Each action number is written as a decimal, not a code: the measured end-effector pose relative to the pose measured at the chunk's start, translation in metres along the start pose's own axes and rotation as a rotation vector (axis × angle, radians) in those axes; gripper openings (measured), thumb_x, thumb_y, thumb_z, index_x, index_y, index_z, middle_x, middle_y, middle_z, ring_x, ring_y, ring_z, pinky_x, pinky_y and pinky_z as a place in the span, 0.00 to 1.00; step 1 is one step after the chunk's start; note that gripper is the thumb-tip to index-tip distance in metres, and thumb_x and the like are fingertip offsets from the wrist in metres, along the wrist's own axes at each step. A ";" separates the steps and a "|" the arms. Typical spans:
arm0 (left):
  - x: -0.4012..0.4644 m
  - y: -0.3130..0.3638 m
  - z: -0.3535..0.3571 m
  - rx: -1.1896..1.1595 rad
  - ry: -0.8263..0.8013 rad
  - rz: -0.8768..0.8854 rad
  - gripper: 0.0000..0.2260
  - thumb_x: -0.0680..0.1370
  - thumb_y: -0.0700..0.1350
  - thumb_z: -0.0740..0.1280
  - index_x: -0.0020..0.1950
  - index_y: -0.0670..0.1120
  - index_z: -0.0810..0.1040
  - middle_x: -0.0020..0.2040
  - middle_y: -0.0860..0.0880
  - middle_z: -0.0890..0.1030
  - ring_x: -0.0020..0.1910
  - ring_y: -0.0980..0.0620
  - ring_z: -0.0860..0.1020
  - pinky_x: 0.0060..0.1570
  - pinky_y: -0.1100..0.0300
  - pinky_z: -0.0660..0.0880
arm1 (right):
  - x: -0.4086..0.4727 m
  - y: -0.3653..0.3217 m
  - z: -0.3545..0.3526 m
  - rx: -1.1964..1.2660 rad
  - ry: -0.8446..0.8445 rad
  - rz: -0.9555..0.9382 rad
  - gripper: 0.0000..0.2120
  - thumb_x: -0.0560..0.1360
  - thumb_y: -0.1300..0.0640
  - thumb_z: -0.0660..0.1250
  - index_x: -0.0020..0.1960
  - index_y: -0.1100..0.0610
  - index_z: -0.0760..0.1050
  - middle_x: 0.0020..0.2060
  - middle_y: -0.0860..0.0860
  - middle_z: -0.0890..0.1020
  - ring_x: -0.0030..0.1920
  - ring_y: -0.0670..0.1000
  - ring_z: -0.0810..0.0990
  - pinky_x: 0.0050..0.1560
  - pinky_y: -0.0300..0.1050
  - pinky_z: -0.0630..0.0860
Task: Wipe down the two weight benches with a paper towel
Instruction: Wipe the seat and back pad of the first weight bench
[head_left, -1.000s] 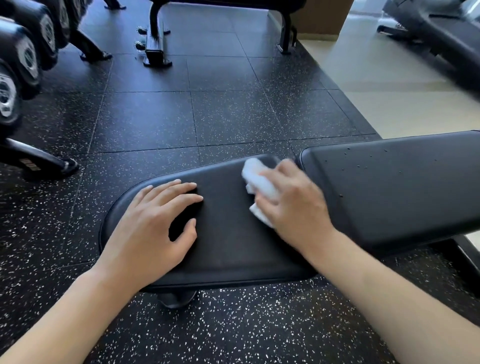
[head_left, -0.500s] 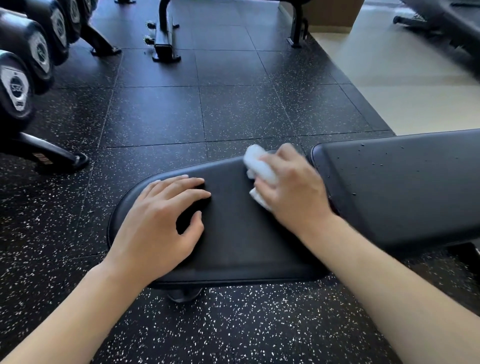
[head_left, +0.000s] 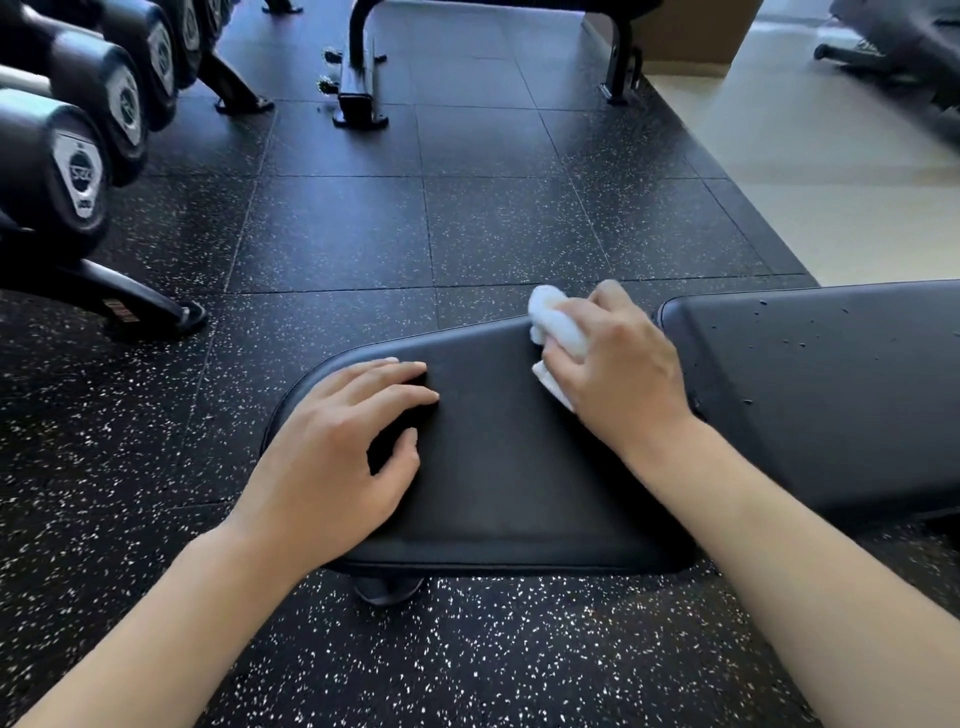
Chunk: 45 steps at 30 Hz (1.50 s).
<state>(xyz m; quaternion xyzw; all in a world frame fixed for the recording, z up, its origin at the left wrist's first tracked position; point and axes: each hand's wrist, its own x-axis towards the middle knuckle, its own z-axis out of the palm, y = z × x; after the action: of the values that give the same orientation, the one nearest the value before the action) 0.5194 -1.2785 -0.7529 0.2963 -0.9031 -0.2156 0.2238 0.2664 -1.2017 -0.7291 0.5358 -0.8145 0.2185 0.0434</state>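
A black weight bench lies across the view. Its seat pad (head_left: 498, 467) is in the middle and its back pad (head_left: 831, 395), dotted with droplets, runs off to the right. My right hand (head_left: 618, 364) holds a crumpled white paper towel (head_left: 556, 327) against the far right corner of the seat pad, near the gap between the pads. My left hand (head_left: 343, 457) rests flat on the left part of the seat pad, fingers spread. The base of a second bench (head_left: 361, 67) stands at the far end of the floor.
A rack of black dumbbells (head_left: 78, 156) lines the left side, with its foot (head_left: 145, 306) reaching toward the bench. Black speckled rubber floor (head_left: 467, 234) surrounds the bench. Beige floor (head_left: 831, 182) and a dark machine (head_left: 893, 47) are at the right rear.
My right hand has slid the paper towel a little toward the far edge of the seat pad. The view has tilted up. My left hand stays put.
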 end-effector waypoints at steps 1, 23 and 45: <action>-0.002 -0.004 -0.002 -0.003 -0.005 0.017 0.14 0.79 0.42 0.69 0.64 0.49 0.84 0.70 0.56 0.79 0.73 0.53 0.73 0.77 0.55 0.66 | -0.007 -0.013 0.002 0.009 -0.014 -0.049 0.13 0.74 0.49 0.71 0.58 0.50 0.81 0.50 0.51 0.75 0.50 0.56 0.79 0.50 0.49 0.73; -0.023 -0.040 -0.014 0.028 0.098 -0.056 0.16 0.81 0.42 0.62 0.68 0.45 0.81 0.71 0.54 0.78 0.73 0.48 0.72 0.76 0.49 0.67 | -0.083 -0.107 0.019 0.090 -0.146 -0.513 0.15 0.74 0.51 0.65 0.57 0.58 0.77 0.45 0.53 0.76 0.43 0.56 0.74 0.41 0.55 0.76; -0.030 -0.055 -0.030 -0.025 0.036 -0.192 0.16 0.85 0.43 0.59 0.72 0.49 0.76 0.73 0.55 0.74 0.72 0.52 0.72 0.76 0.52 0.66 | -0.032 -0.086 0.026 0.098 -0.122 -0.364 0.11 0.75 0.50 0.73 0.55 0.53 0.82 0.49 0.52 0.78 0.48 0.56 0.80 0.47 0.46 0.70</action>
<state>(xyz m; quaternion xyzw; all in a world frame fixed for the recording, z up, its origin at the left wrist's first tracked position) 0.5812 -1.3072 -0.7657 0.3823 -0.8638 -0.2418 0.2218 0.3614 -1.2132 -0.7360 0.6880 -0.6936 0.2133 0.0066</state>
